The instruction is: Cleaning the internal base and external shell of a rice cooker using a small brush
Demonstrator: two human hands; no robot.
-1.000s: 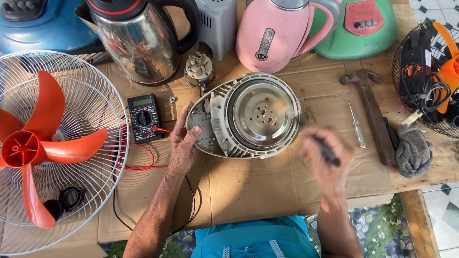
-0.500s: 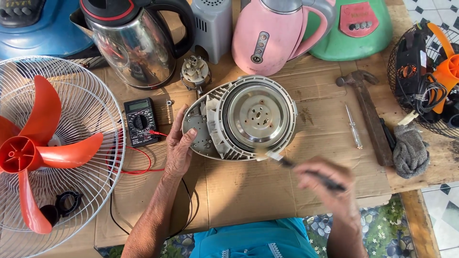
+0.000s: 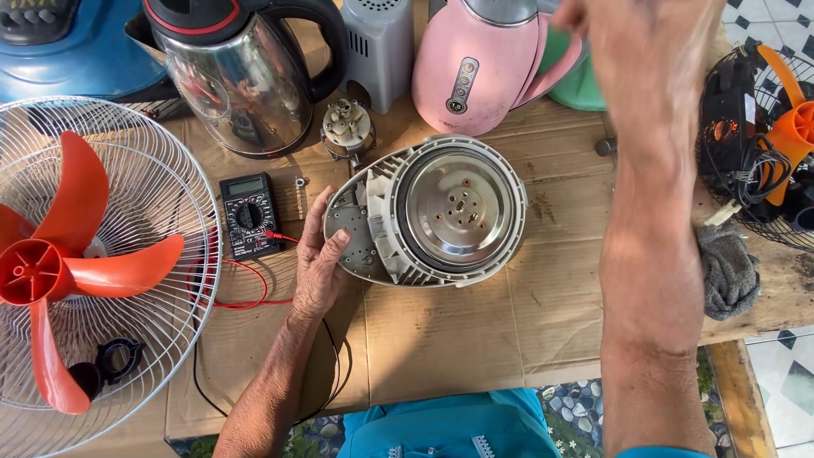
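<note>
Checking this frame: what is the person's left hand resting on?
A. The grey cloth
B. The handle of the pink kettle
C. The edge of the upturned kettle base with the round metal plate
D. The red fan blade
C: the left hand lies against the narrow end of the upturned kettle base, beside the black multimeter, well apart from the pink kettle.

The left hand (image 3: 320,259) lies flat, palm down, fingers spread slightly, forearm running back toward the body. The right hand (image 3: 653,51) is raised high and blurred, its forearm upright close to the camera.
</note>
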